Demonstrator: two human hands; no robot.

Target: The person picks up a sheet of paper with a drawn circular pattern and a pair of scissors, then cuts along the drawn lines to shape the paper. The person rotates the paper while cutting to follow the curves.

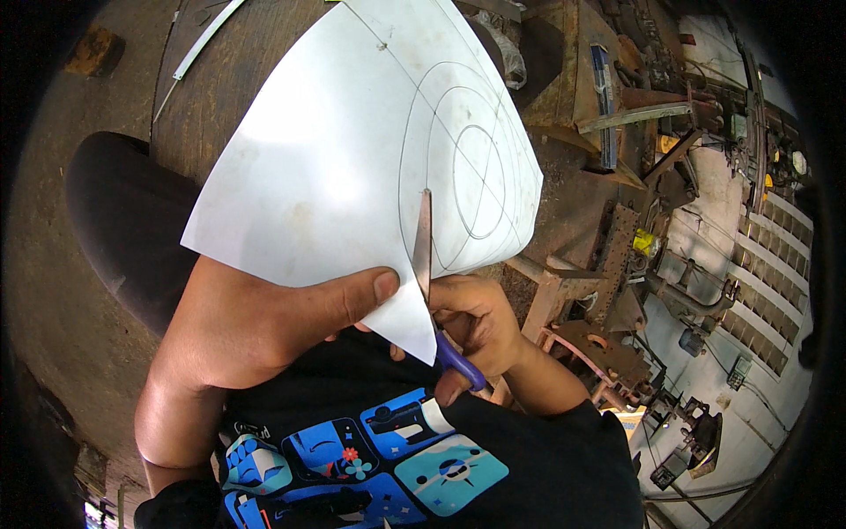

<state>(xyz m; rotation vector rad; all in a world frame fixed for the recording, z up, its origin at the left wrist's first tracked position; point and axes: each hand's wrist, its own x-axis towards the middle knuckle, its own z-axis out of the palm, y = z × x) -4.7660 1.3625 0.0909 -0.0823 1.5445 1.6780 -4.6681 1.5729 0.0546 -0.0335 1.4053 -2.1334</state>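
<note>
A large white sheet (300,167), curved and stiff-looking, is held up in front of me. Pencilled rings and crossing straight lines mark its right half. My left hand (273,317) grips the near edge, thumb on top and fingers mostly hidden underneath. Scissors (424,242) with purple handles are in my right hand (480,322), its fingers curled round the loops. One blade lies over the sheet with its tip by the outer ring; the other blade is hidden below. A cut runs in from the near edge, leaving a pointed flap beside my left thumb.
Under the sheet is a dark wooden surface (220,79), with a thin white strip (207,40) at its far left. Metal frames, a perforated steel beam (617,256) and other workshop gear crowd the right side. A slatted vent (767,273) shows in the wall there.
</note>
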